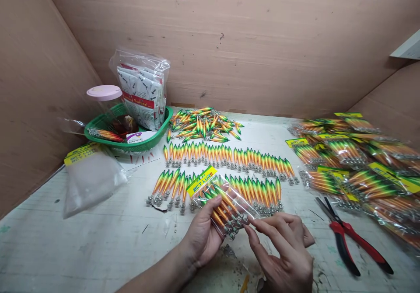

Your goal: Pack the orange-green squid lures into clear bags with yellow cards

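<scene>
Head view, from where I'm standing: main risk is the hooks. The clear bag of lures (228,201) is held up over the middle of the tabletop (108,249), partly covering the front row of lures (257,192). Its hook ends (233,231) bunch at the end away from the label, right by the fingers. Press or tug there and a barb could go through the film or into a fingertip; cause would be thin plastic plus sharp points. Second risk: lower the bag and it could snag that front row and drag lures out of line. Rear row (226,155) and loose heap (203,124) toward the far edge look out of reach of that. Third: the pliers (341,228), toward the right edge, lie near the right hand; a wide swing could knock them into the filled bags (357,166) along that edge.

Pose: left hand (204,236) comes in from the near-left corner, palm turned up under the bag, thumb over the front, so it's gripping the bag, label tilted up and left. Right hand (285,249) comes from the near-right side, back of hand up, index and thumb tips at the bag's hook-end corner, other fingers curled. Can't tell if it's pinching film or just touching.
</scene>
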Demonstrator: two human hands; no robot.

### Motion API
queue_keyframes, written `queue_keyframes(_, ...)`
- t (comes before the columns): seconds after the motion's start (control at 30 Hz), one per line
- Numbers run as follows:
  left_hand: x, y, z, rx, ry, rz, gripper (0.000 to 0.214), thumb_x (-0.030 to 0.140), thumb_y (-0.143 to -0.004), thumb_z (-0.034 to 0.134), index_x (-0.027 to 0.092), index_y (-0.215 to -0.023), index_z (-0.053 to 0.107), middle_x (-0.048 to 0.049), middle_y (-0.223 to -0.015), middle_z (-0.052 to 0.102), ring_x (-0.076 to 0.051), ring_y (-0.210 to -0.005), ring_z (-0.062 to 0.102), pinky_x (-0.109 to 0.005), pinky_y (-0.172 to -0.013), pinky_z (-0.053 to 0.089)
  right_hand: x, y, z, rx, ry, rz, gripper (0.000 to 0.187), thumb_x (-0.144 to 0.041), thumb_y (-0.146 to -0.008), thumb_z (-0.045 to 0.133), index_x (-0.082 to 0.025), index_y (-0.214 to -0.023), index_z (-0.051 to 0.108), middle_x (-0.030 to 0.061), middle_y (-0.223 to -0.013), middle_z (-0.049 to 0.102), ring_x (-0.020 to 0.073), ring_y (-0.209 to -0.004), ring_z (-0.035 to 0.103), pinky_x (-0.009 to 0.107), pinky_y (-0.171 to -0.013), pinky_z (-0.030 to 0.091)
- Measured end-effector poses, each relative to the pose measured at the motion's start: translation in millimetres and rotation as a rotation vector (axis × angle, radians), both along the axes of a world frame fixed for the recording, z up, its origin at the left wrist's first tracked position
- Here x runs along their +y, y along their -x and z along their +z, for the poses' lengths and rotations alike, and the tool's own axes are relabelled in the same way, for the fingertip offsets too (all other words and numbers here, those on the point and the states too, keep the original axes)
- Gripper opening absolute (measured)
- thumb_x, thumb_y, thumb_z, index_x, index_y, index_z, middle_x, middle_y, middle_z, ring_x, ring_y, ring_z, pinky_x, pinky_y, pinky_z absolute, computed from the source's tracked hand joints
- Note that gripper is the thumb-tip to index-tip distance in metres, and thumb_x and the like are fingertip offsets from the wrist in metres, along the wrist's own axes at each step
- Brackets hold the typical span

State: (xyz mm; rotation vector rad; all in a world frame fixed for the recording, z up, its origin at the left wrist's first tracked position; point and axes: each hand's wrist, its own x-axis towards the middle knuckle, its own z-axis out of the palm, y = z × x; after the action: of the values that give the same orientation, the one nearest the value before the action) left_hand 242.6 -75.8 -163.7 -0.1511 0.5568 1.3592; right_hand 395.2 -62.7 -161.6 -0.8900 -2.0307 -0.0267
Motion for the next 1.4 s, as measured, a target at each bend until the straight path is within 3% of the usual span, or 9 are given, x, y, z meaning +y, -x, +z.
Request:
queue_keyframes(0.33, 0.4, -0.7, 4.3, 0.071, 0.057, -0.009, 0.063, 0.016, -0.088, 0.051, 0.016, -0.145, 0.025, -0.0156, -0.120, 0.058, -0.024, -0.096, 0.063, -0.037, -0.088, 0.050, -1.9, 3.9, -0.5, -0.015, -0.051, -0.035, 0.014, -0.013, -0.077, 0.067, -0.017, -0.089, 0.061, 0.0031, -0.074, 0.058, 0.0177, -0.075, 0.050, 0.035, -0.071, 0.034)
queue_keyframes(0.57, 0.9, -0.4, 5.9, 0.086, 0.059, -0.006, 0.060, 0.016, -0.089, 0.051, 0.018, -0.144, 0.028, -0.0143, -0.123, 0.057, -0.024, -0.098, 0.063, -0.040, -0.091, 0.049, -0.7, 2.9, -1.9, -0.025, -0.036, -0.023, 0.017, -0.012, -0.078, 0.067, -0.018, -0.093, 0.061, 0.0028, -0.074, 0.058, 0.0169, -0.077, 0.048, 0.036, -0.072, 0.032)
queue_keyframes(0.67, 0.0, 0.7, 5.8, 0.056, 0.058, 0.001, 0.057, 0.017, -0.090, 0.050, 0.013, -0.143, 0.030, -0.0154, -0.120, 0.058, -0.024, -0.098, 0.063, -0.041, -0.094, 0.047, -0.6, 2.3, -3.3, -0.031, -0.025, 0.012, 0.021, -0.010, -0.077, 0.067, -0.018, -0.096, 0.061, 0.0032, -0.075, 0.057, 0.0170, -0.077, 0.047, 0.035, -0.070, 0.033)
queue_keyframes(0.8, 0.8, 3.5, 3.1, 0.016, 0.025, -0.010, 0.056, 0.020, -0.089, 0.053, 0.013, -0.140, 0.034, -0.0143, -0.123, 0.057, -0.028, -0.103, 0.060, -0.048, -0.096, 0.045, -1.4, 0.0, -1.0, -0.013, 0.004, -0.010, 0.013, -0.015, -0.078, 0.065, -0.018, -0.091, 0.063, 0.0054, -0.081, 0.052, 0.0180, -0.080, 0.048, 0.035, -0.071, 0.033)
queue_keyframes(0.9, 1.9, 5.8, 3.8, -0.010, 0.026, 0.000, 0.057, 0.019, -0.089, 0.052, 0.013, -0.142, 0.031, -0.0155, -0.124, 0.056, -0.029, -0.107, 0.058, -0.050, -0.098, 0.044, 6.6, -14.5, -0.3, 0.065, 0.004, -0.070, 0.013, -0.017, -0.079, 0.065, -0.018, -0.091, 0.062, 0.0073, -0.087, 0.049, 0.0184, -0.083, 0.049, 0.035, -0.072, 0.036)
queue_keyframes(1.0, 2.3, 8.1, 7.4, -0.001, 0.046, 0.024, 0.058, 0.017, -0.089, 0.049, 0.011, -0.143, 0.028, -0.0182, -0.124, 0.055, -0.028, -0.109, 0.057, -0.048, -0.099, 0.043, 27.1, -46.6, -4.4, 0.049, 0.007, -0.189, 0.006, -0.019, -0.082, 0.061, -0.017, -0.088, 0.061, 0.0059, -0.084, 0.051, 0.0173, -0.081, 0.051, 0.034, -0.073, 0.039)
queue_keyframes(1.17, 2.0, 12.6, 7.0, 0.010, 0.015, 0.027, 0.061, 0.013, -0.088, 0.048, 0.008, -0.144, 0.024, -0.0199, -0.126, 0.053, -0.030, -0.113, 0.054, -0.049, -0.102, 0.040, 58.8, -99.7, -15.4, -0.169, 0.289, -0.144, 0.014, -0.027, -0.088, 0.052, -0.016, -0.085, 0.061, 0.0042, -0.079, 0.057, 0.0135, -0.073, 0.057, 0.024, -0.062, 0.046)
queue_keyframes(1.4, 2.2, 13.3, 1.2, 0.060, -0.018, 0.016, 0.064, 0.011, -0.088, 0.047, 0.015, -0.146, 0.021, -0.0192, -0.132, 0.048, -0.032, -0.117, 0.051, -0.054, -0.104, 0.037, 70.1, -99.6, -32.3, -0.224, 0.387, -0.066, 0.021, -0.025, -0.087, 0.050, -0.017, -0.103, 0.061, 0.0064, -0.089, 0.059, 0.0148, -0.080, 0.059, 0.025, -0.067, 0.051)
